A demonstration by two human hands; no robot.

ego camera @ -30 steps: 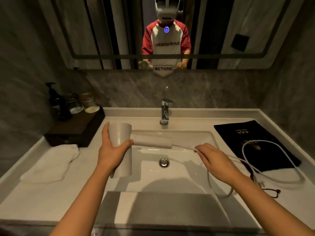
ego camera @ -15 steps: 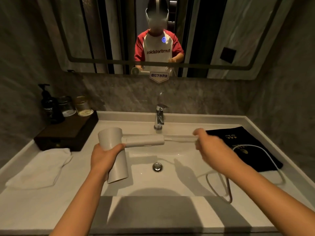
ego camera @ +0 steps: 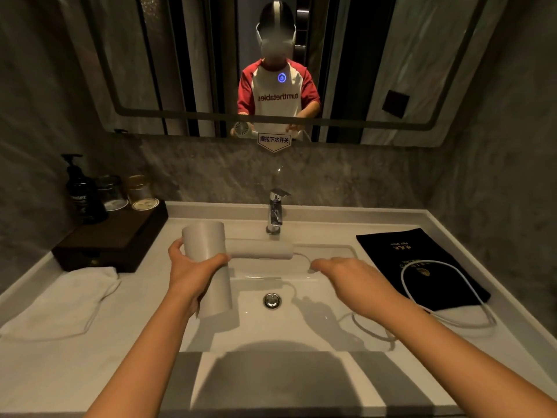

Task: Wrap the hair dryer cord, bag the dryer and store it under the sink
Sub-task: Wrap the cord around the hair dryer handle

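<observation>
left hand (ego camera: 193, 274) clasped barrel of hair dryer (ego camera: 211, 267) over sink (ego camera: 337, 333). handle ran level to right, long axis toward right hand (ego camera: 352, 277). right hand pinched cord (ego camera: 446, 319) just beyond handle end, nearer arm for winding. slack trailed right, looped across black bag (ego camera: 401, 254) on counter (ego camera: 90, 372). judged step: first turn round handle not yet laid.

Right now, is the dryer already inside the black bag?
No: the hair dryer is held over the sink in the left hand, while the black bag lies flat on the counter.
</observation>
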